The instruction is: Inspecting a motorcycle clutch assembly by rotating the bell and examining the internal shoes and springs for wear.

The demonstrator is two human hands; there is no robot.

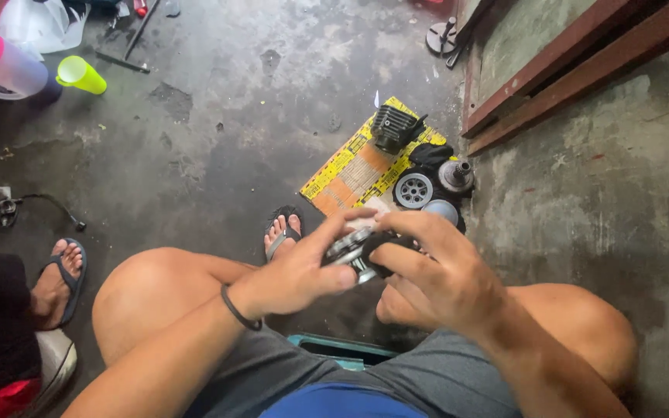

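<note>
Gripping a small silver and black metal engine part [359,251], left hand [303,275] and right hand [435,279] curl their fingers closed around it above the stained concrete floor [218,139]

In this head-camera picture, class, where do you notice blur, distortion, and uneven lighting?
Head view: both hands, left hand and right hand, around the small grey-and-black metal part look slightly soft; edges bend outward from the wide lens; daylight is flat, shadows faint, with the grey concrete floor darker in its stained patches.

part [356,251]: silver and black, in both hands
cardboard [354,172]: yellow, orange, beyond the hands
cup [80,75]: lime, far left
</note>
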